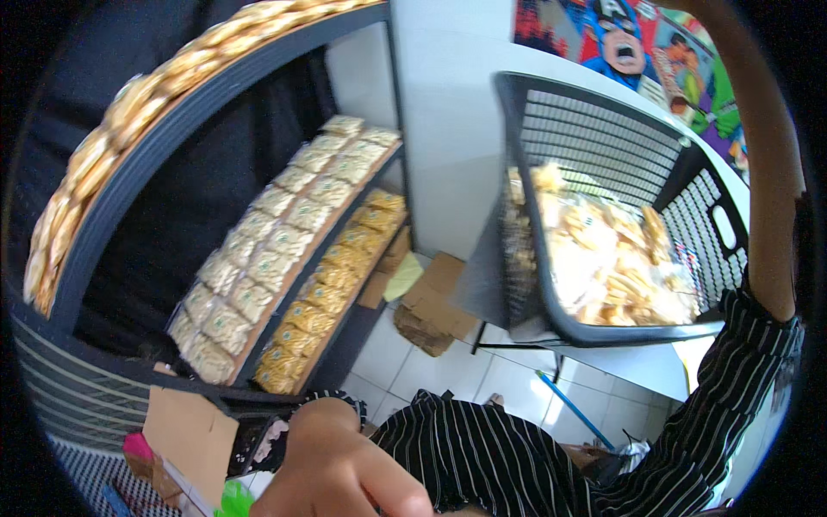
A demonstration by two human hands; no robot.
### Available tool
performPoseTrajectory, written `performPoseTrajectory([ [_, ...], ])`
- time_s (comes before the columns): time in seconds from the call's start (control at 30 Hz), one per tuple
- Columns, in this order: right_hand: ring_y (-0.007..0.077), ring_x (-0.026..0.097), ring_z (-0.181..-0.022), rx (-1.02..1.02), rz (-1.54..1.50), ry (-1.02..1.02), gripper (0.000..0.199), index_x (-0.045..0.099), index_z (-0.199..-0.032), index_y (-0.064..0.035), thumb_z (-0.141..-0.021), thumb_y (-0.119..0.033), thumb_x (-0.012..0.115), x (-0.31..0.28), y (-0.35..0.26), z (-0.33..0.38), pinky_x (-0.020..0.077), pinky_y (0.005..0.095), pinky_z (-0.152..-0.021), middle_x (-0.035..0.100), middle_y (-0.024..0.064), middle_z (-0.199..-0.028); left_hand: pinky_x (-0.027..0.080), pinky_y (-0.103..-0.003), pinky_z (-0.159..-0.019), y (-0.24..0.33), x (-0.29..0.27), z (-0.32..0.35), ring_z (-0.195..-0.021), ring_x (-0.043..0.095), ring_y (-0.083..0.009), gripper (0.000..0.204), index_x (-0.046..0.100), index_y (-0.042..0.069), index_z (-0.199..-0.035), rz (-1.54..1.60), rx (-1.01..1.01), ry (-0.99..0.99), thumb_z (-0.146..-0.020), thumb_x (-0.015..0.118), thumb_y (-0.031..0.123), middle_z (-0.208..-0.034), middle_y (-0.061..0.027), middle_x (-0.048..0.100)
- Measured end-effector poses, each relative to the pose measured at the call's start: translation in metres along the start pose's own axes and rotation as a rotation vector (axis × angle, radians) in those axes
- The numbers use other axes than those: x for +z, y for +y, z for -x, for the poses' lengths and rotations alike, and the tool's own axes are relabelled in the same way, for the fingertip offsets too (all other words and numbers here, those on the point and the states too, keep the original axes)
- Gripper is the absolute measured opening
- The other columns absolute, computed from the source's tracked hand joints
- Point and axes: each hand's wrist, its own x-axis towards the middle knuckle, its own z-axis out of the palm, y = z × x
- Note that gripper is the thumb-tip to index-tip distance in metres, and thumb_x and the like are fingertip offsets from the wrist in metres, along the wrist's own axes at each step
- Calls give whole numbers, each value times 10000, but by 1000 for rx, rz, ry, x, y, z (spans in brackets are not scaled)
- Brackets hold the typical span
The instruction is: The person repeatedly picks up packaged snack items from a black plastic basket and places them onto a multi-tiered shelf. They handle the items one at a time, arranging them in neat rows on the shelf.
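Note:
My left hand (340,465) is close in front of me at the lower edge, its back toward me. Its fingers look curled and run out of the picture, so whatever they hold is hidden. On the right, my right arm in a striped sleeve reaches up past the top edge, and that hand is out of sight. Beside this arm stands a dark plastic basket (616,333) with slotted walls. Inside it lie clear packs of pale yellow snacks (603,258) in a loose heap.
A dark shelf rack on the left carries rows of pale snack packs (258,246), yellow packs (319,297) below and more packs (129,112) on top. Cardboard (435,297) and a blue stick (573,409) lie on the tiles. An open carton (189,439) is lower left.

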Motion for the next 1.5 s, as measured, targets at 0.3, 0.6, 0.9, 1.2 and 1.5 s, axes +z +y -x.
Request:
performPoseTrajectory([
  [0.3,279,578,-807,-211,-177,-236,376,551,-941,-41,-632,-235,642,185,112,37,458,356,-712,585,154,-864,252,-253,-591,-139,-22,-95,-635,290,-134,471,301,109,-671,-34,-187,117,-807,342,559,-689,-15,275],
  [0.6,260,555,-913,-750,-314,-818,771,483,-1116,-33,-452,-275,790,375,52,80,465,382,-748,567,109,-1002,303,-187,-593,-247,-25,-188,-674,405,-65,368,478,64,-870,-780,-501,-140,-875,304,389,-722,20,412],
  [0.9,329,351,-1139,-692,-639,-1017,1288,-71,-1306,-57,-424,-390,806,447,40,140,317,375,-950,378,223,-1198,391,-302,-768,-348,-15,-162,-828,476,-159,418,428,16,-1063,-879,-747,-571,-873,343,378,-871,-89,497],
  [1.2,320,458,-1058,-445,-1106,-900,1106,32,-1303,-17,-524,-287,769,443,70,128,308,372,-960,420,254,-1167,389,-279,-767,-345,-20,-159,-898,470,-159,450,358,20,-1163,-902,-646,-341,-838,479,306,-1024,-101,440],
  [1.5,248,460,-1040,-150,-1802,-551,773,275,-1245,-43,-746,-613,426,304,57,44,422,392,-838,413,174,-1141,379,-365,-876,-344,-22,-156,-1079,424,-293,879,227,-47,-1234,-738,-598,-257,-659,631,480,-1184,-219,362],
])
